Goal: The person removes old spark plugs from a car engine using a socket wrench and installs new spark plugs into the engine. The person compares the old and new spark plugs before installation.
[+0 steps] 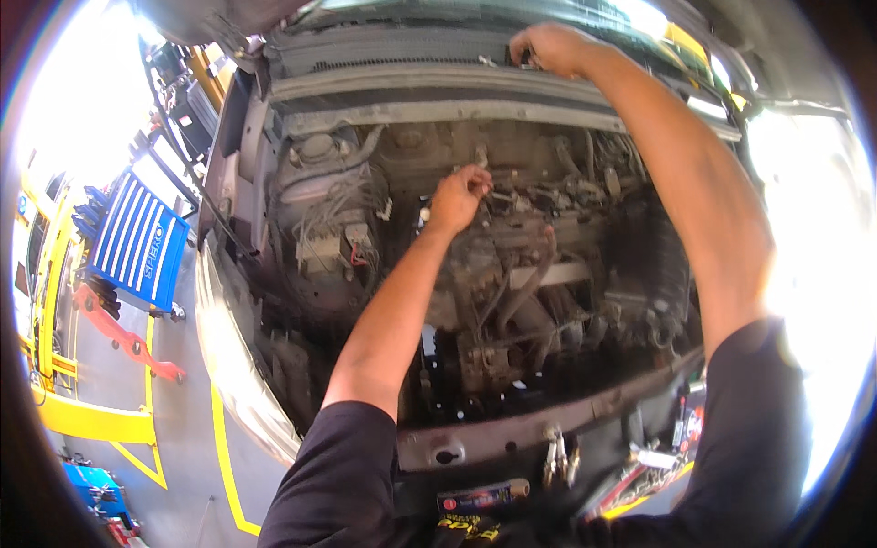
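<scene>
My left hand (459, 197) hangs over the middle of the open engine bay, above the dusty engine (521, 274). Its fingers are closed in a pinch, and whatever they hold is too small to name. Farther back, my right hand (554, 50) rests at the cowl panel (393, 57) below the windscreen, its fingers curled down round something dark that I cannot make out. A small light metal piece (488, 61) lies on the cowl, left of my right hand. Hoses and metal parts surround the spot under my left hand.
Wiring and a connector box (324, 251) fill the bay's left side. Pliers-like tools (555, 457) and a small box (482, 496) are at the front edge. At left stand a blue tool cabinet (142, 239), a red lift arm (123, 333) and a yellow frame (96, 417).
</scene>
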Motion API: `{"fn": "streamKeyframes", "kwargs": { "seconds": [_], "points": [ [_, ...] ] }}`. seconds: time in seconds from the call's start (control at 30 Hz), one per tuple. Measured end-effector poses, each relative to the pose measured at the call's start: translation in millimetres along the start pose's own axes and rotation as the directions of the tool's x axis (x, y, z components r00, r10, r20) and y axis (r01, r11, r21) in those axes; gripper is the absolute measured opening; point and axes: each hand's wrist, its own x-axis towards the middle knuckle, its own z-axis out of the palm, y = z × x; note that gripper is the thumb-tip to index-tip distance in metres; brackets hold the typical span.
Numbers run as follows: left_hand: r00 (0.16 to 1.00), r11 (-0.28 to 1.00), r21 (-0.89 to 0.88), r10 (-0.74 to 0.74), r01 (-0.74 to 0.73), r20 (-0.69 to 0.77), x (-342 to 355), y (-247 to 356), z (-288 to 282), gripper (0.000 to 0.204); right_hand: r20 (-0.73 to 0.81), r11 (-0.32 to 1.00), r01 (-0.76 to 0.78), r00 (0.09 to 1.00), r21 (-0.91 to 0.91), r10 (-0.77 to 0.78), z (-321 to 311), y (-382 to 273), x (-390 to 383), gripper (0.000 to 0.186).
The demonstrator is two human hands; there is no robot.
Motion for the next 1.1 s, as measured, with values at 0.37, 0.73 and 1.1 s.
{"fn": "streamKeyframes", "kwargs": {
  "seconds": [0.37, 0.73, 1.1],
  "points": [
    [0.988, 0.973, 0.180, -0.154, 0.146, 0.030, -11, -14, -41, 0.027, 0.041, 0.978, 0.154, 0.988, -0.142, -0.149, -4, -60, 9, 0.024],
    [0.995, 0.978, 0.195, -0.090, 0.078, 0.053, 0, -19, -17, 0.028, -0.156, 0.936, 0.030, 0.987, 0.350, 0.027, 17, -60, -75, 0.026],
    [0.985, 0.975, 0.188, -0.142, 0.121, 0.097, 7, 0, 0, 0.028, 0.206, 0.951, -0.172, 0.971, 0.256, 0.121, 168, -26, -92, 0.018]
  ]
}}
